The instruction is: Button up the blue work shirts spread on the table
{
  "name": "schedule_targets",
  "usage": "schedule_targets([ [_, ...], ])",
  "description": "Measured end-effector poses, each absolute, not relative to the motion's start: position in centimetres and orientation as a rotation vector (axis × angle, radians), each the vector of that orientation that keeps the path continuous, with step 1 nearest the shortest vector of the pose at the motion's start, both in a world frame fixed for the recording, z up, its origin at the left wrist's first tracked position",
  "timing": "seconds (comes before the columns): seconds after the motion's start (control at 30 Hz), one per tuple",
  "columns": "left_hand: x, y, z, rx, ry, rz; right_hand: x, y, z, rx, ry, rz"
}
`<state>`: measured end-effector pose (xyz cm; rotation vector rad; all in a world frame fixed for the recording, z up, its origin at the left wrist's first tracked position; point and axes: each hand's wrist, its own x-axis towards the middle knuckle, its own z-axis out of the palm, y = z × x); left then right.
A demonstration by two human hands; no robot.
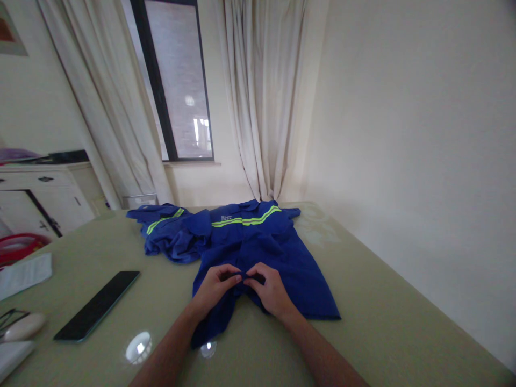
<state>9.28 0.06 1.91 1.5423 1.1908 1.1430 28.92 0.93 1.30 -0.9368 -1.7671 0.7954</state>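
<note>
A blue work jacket [278,252] with a yellow-green reflective stripe across its chest lies spread on the table, collar at the far side. Both hands pinch the middle of its near edge, lifting the cloth a little between them. My left hand [215,287] is closed on the cloth with thumb and fingertips. Close beside it, my right hand [269,287] grips the same part of the jacket the same way. Whether a button or zip sits between the fingertips is too small to tell. A second blue garment [173,236] with a similar stripe lies crumpled against the jacket's left side.
On the left of the glossy table [387,333] lie a black tablet-like device [99,306], a paper [26,274], a pale computer mouse [24,327] and eyeglasses partly in view. A wall [423,161] borders the table's right side; curtains [262,97] hang behind.
</note>
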Motion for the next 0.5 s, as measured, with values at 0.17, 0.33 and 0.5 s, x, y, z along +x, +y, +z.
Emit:
schedule_targets([
  [0.17, 9.55, -0.38, 2.63, 1.501, 1.192, 1.115, 28.99, 0.94, 1.42, -0.896, -1.751, 0.831],
  [0.33, 9.73, -0.42, 2.54, 1.465, 1.152, 1.117, 29.22, 1.05, 1.54, -0.854, -1.744, 0.867],
  [0.5, 9.60, -0.19, 1.97, 1.426, 1.148, 1.111, 29.21, 1.02, 1.64, -0.854, -1.766, 0.880],
])
